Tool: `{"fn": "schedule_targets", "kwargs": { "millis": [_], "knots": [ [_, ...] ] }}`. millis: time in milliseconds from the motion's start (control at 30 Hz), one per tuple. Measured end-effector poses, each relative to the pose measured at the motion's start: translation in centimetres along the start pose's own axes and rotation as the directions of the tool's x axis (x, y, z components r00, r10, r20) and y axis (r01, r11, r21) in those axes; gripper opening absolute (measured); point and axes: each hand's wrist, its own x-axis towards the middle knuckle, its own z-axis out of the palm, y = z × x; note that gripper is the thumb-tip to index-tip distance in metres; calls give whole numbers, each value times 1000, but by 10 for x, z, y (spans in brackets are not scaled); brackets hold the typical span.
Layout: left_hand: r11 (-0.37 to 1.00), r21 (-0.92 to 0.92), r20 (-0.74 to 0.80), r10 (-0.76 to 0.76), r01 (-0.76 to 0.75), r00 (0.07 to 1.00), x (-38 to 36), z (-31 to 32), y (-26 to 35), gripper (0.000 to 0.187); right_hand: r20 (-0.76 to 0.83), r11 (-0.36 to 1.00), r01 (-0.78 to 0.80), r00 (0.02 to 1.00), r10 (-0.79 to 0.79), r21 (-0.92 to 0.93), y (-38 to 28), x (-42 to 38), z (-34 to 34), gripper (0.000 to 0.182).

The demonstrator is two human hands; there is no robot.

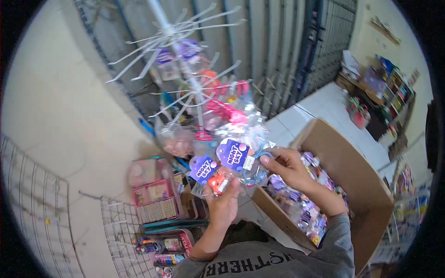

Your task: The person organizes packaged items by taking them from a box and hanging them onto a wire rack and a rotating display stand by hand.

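Observation:
Between the thumb and fingers of my left hand (224, 200) is a small clear packet with a red trinket (216, 183) inside and a purple "NIGHT SKY" header card (203, 168). My right hand (289, 167) pinches a second packet, which holds blue cords (259, 167) under a matching purple card (233, 154) with a white price sticker. The two packets are side by side, close together. Just beyond them stands a white display rack (197, 90) with thin radiating hooks. Several bagged items, some bright pink (227, 111), hang from its lower hooks.
An open cardboard box (343, 162) full of similar packets is to my right. Pink baskets (157, 197) of goods and wire grid panels (123, 227) are at left. A folding metal gate (273, 51) stands behind the rack; cluttered shelves (389, 92) are at far right.

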Motion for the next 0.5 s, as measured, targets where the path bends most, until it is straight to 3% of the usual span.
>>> {"fn": "schedule_targets", "kwargs": {
  "millis": [67, 200, 267, 333, 400, 433, 500],
  "knots": [
    [995, -12, -24, 103, -104, 994, -2, -5, 19, 33, 77, 997, 72, 994, -74, 23, 0, 17, 21, 25],
    [922, 130, -93, 377, -364, 922, -8, -20, 48, 37, 172, 981, 119, 974, -145, 154, -1, 41, 63, 26],
    [884, 270, -175, 436, -383, 883, -14, -28, 60, 43, 94, 975, 195, 974, -205, 105, 0, 51, 80, 27],
    [849, 270, -214, 513, -454, 831, -17, -33, 70, 48, 142, 970, 194, 966, -214, 145, -1, 61, 93, 26],
    [810, 310, -253, 575, -497, 778, -20, -41, 80, 46, 70, 901, 224, 961, -268, 370, -4, 69, 103, 28],
    [751, 465, -257, 622, -469, 740, -21, -56, 80, 42, 98, 881, 203, 958, -269, 428, -4, 72, 105, 29],
    [755, 387, -287, 644, -529, 709, -22, -52, 90, 36, 100, 859, 197, 956, -274, 473, -7, 76, 112, 29]
  ]
}}
